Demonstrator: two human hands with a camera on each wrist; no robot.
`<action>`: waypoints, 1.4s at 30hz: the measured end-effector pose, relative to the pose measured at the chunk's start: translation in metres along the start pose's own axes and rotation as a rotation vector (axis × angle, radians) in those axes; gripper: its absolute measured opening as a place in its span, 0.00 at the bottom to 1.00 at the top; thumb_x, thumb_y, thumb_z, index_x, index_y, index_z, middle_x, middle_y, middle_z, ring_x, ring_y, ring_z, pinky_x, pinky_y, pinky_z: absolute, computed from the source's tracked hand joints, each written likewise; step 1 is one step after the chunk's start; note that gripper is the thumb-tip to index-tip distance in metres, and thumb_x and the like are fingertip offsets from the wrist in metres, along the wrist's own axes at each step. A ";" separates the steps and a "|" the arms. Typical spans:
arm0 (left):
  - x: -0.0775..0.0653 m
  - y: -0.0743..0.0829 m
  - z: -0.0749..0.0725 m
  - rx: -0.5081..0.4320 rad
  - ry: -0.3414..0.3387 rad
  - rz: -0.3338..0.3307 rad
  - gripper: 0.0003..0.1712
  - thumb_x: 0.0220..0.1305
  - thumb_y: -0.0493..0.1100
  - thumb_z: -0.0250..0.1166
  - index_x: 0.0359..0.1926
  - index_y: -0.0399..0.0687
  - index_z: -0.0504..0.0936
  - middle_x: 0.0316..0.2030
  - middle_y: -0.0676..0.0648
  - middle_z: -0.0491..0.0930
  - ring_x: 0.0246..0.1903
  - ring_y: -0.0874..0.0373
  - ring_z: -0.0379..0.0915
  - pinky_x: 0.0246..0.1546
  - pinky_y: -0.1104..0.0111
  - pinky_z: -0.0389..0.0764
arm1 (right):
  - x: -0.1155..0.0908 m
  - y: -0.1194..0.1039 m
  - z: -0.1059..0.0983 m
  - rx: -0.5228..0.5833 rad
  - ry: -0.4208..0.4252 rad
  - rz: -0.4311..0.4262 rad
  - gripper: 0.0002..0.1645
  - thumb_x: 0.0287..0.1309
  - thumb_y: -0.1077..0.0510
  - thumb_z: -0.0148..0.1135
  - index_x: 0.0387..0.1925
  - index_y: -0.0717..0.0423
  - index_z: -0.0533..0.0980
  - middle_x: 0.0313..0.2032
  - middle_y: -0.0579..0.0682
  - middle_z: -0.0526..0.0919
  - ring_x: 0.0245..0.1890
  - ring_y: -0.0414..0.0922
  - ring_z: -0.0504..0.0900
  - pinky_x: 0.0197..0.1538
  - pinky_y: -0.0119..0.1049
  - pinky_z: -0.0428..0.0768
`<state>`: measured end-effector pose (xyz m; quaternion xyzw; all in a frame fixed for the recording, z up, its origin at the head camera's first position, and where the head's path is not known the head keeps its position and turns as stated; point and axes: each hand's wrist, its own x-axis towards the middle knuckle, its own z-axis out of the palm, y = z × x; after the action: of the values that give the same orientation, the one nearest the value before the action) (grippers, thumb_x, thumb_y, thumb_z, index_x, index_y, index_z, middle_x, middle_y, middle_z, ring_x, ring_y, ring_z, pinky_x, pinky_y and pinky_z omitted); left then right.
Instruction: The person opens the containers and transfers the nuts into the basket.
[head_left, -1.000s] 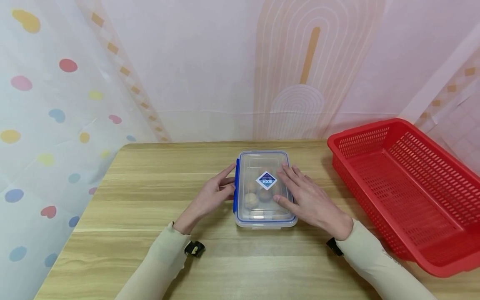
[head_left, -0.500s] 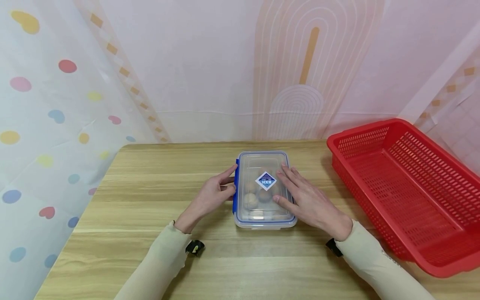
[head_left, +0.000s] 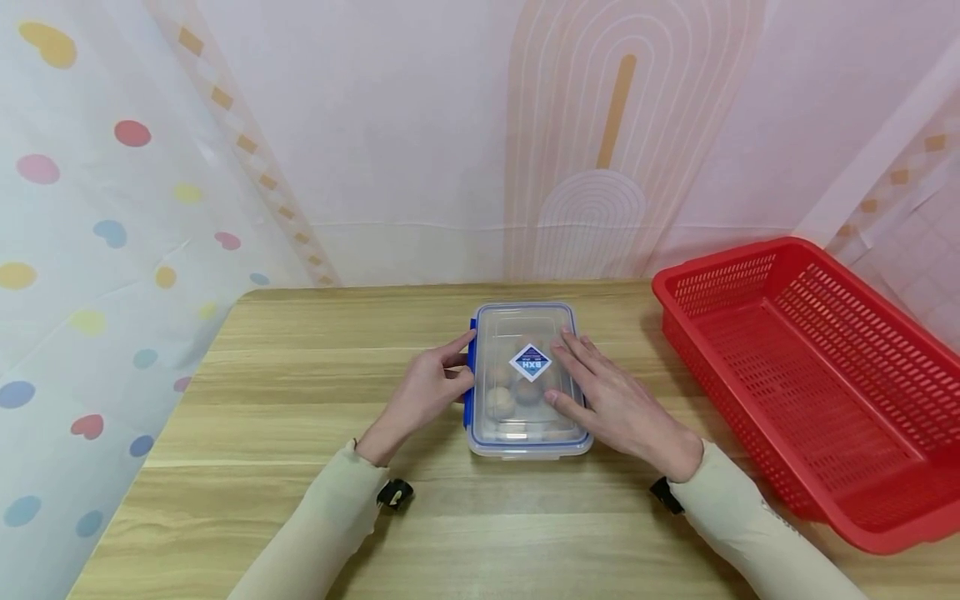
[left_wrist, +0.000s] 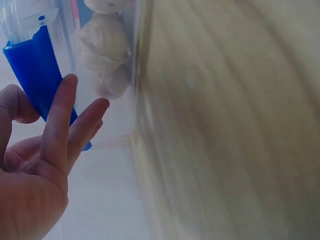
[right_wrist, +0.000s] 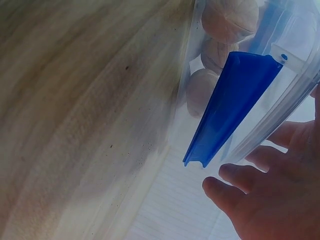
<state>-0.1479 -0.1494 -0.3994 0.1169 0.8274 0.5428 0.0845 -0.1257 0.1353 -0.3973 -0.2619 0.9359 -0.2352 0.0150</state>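
A clear plastic food box (head_left: 528, 433) with a blue-rimmed lid and a diamond BXH sticker stands lidded on the wooden table. Inside are several round, pale, wrinkled things (left_wrist: 104, 42) that look like walnuts. My left hand (head_left: 427, 387) is at the box's left side, thumb and fingers holding the long blue latch (left_wrist: 35, 65). My right hand (head_left: 618, 404) rests on the lid's right part, fingers straight and spread. Beneath it, in the right wrist view, another blue latch (right_wrist: 235, 105) slants outward from the box wall; the hand does not grip it.
A large red perforated basket (head_left: 795, 392) stands to the right, close to my right forearm. Behind the wooden table (head_left: 300, 358) hangs a patterned cloth (head_left: 420, 142); one with coloured dots hangs at the left.
The head view has shifted very slightly. Both hands and the box stay in nearly the same place.
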 end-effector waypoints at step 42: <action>-0.015 0.003 -0.011 -0.069 -0.165 -0.097 0.40 0.71 0.33 0.50 0.82 0.42 0.52 0.78 0.31 0.54 0.65 0.36 0.72 0.51 0.59 0.86 | -0.004 0.002 -0.003 0.049 -0.012 0.006 0.47 0.72 0.36 0.58 0.80 0.56 0.58 0.82 0.54 0.48 0.79 0.58 0.55 0.72 0.59 0.67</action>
<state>-0.1364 -0.1619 -0.3927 0.1180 0.8030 0.5550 0.1823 -0.1237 0.1399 -0.3963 -0.2602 0.9305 -0.2563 0.0276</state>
